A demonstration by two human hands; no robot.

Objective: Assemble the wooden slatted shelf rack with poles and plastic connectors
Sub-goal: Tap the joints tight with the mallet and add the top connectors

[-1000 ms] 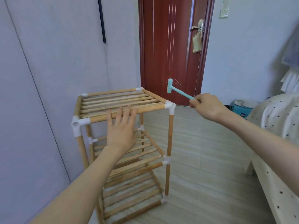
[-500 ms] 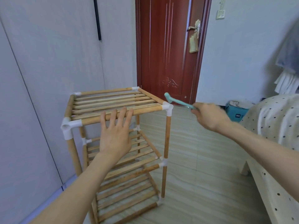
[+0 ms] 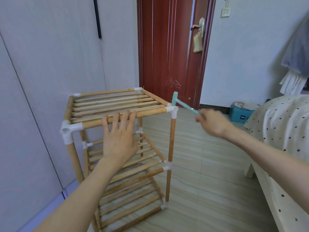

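Wooden rack (image 3: 117, 148) stands on the tiled floor (image 3: 209, 173) at my 11 o'clock, three slatted tiers tall, hard by the grey wall panels (image 3: 41, 81). My left hand (image 3: 119, 139) lies flat with fingers spread, fingertips on the top front pole (image 3: 150, 113). My right hand (image 3: 213, 122), at 1 o'clock, is blurred but curled round the handle of a small teal mallet (image 3: 182, 104). Its head sits just above the white plastic corner connector (image 3: 173, 110); I can't tell whether they touch. Polka-dot bed (image 3: 284, 131) at 3 o'clock, red door (image 3: 167, 47) at 12.
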